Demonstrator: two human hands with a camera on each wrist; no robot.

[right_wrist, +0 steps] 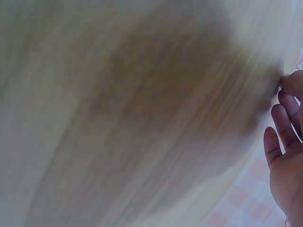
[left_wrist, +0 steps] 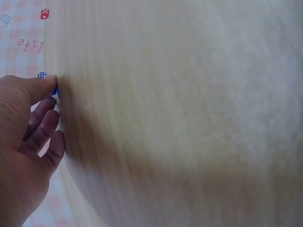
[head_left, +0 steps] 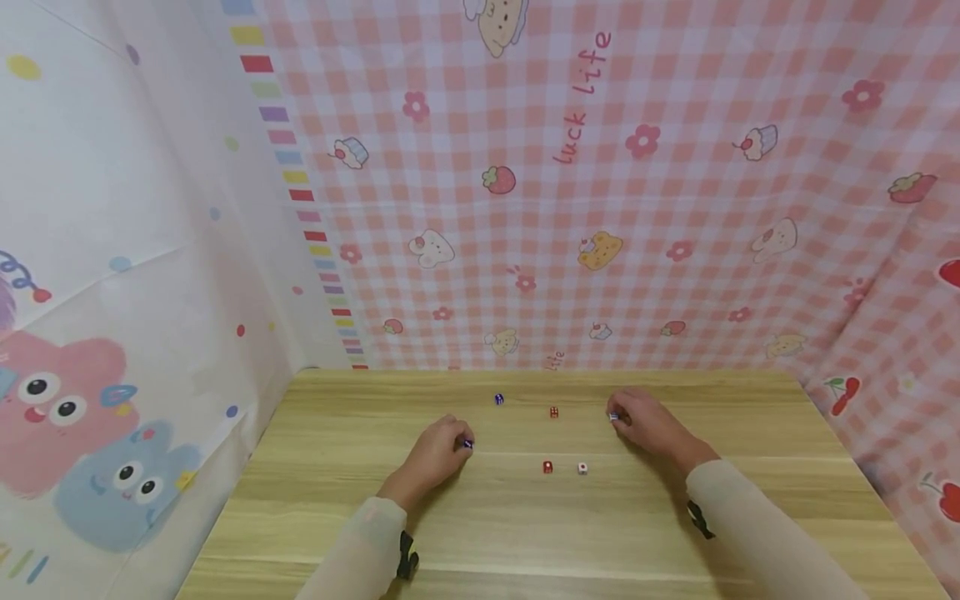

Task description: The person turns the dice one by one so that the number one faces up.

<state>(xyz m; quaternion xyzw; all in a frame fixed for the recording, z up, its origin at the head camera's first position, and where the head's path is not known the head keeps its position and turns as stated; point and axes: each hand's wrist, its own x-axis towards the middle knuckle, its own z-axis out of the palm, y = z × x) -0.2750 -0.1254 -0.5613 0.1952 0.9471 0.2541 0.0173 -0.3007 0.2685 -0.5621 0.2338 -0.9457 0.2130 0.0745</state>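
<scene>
My left hand (head_left: 437, 454) pinches a blue die (head_left: 468, 444) at the table's surface, left of the middle. In the left wrist view a bit of that blue die (left_wrist: 54, 91) shows between thumb and fingers. On the other side, my right hand (head_left: 651, 421) holds a white die (head_left: 613, 416) at its fingertips, low over the table; the right wrist view hides this die. Between the hands lie a red die (head_left: 554, 412) farther back, and a second red die (head_left: 547, 467) beside a white die (head_left: 582, 468) nearer the front. Another blue die (head_left: 498, 399) sits behind the left hand.
The wooden table (head_left: 480, 533) meets a pink checked cloth (head_left: 465, 208) at its back edge. A white printed cloth (head_left: 150, 275) hangs on the left, and the pink one continues along the right side. Both wrists wear dark bands.
</scene>
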